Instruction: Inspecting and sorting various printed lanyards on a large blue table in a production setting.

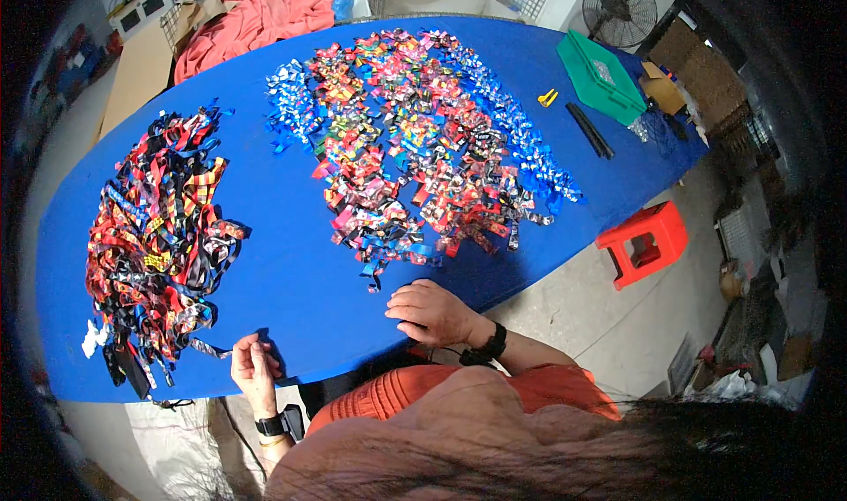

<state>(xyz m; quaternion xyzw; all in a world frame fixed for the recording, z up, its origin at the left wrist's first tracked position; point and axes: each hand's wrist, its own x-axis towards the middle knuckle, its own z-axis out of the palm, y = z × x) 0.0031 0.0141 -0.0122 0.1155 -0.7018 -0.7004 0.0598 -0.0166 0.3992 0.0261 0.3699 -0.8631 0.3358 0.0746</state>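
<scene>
My left hand (253,370) is at the near edge of the blue table, its thumb and fingers closed on the end of a narrow patterned strap (210,349). That strap trails out of a heaped, tangled pile of multicoloured printed straps (163,228) on the left. Over the table's near edge, my right hand (432,314) has its fingers loosely bent and slightly apart, with nothing visible in them. Just beyond it lies a broad spread of small folded ribbon pieces (415,148), mostly red, pink and black, with blue-and-white ones (507,104) along the right side.
A blue cloth (300,316) covers the table. Toward the far right are a green bin (604,78), yellow snips (548,98) and black rods (589,130). A red stool (644,243) stands on the floor to the right. Pink fabric (256,25) and a fan (619,11) are behind.
</scene>
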